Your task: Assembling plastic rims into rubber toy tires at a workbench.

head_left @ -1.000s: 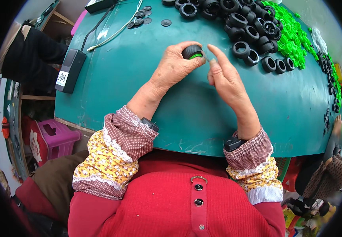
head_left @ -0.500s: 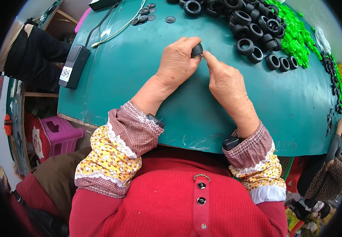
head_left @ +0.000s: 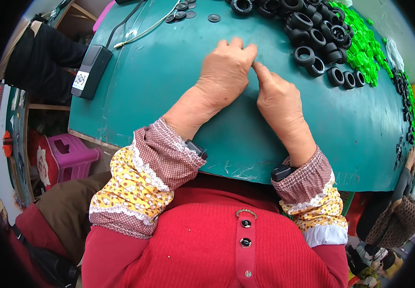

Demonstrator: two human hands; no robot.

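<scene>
My left hand (head_left: 228, 69) is closed above the green table (head_left: 169, 86), its knuckles turned up. The small black toy tyre seen in it half a second ago is now hidden behind its fingers. Close beside it, my right hand (head_left: 278, 96) has its index finger stretched toward the left fingertips, with the other fingers curled under. Whatever the right hand grips is out of sight. Beyond both hands, to the right, lies a heap of black toy tyres (head_left: 305, 56), several standing loose at its near edge.
Bright green plastic parts (head_left: 363, 48) are piled right of the tyres. Flat black discs (head_left: 213, 18) lie at the far left beside a pale cable (head_left: 142, 36). A black box (head_left: 91, 72) sits at the left edge. A purple stool (head_left: 75, 156) stands below. Another person's arm (head_left: 405, 180) shows at the right.
My left hand has rolled over, so its knuckles now cover the tyre that was showing. The right hand has shifted slightly right, and the view has moved a little.
</scene>
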